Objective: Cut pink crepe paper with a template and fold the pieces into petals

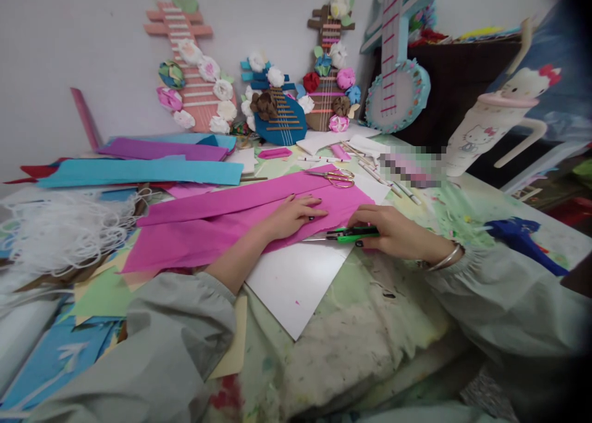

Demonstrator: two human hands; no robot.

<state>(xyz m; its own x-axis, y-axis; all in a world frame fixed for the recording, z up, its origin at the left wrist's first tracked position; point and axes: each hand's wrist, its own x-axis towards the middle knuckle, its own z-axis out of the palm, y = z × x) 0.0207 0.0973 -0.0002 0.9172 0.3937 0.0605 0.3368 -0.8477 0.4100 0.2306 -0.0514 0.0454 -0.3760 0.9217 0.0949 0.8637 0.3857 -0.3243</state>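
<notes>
Bright pink crepe paper [203, 235] lies spread across the middle of the table, with a folded strip along its far side. My left hand [296, 216] rests flat on it, fingers stretched out and dark nails showing. In my right hand [388, 229] is a green and black utility knife [346, 234], its thin blade pointing left along the near edge of the paper. Under that edge sits a white board [296, 287] with one corner toward me. Gold-handled scissors [340, 177] lie on the paper's far right part.
Blue crepe paper [143, 172] and a white string heap [74, 232] are at left. Decorated lute-shaped crafts [280, 118] lean on the back wall. A white tumbler [485, 127] and a blue glue gun [525, 241] stand and lie at right; several markers [374, 171] lie behind.
</notes>
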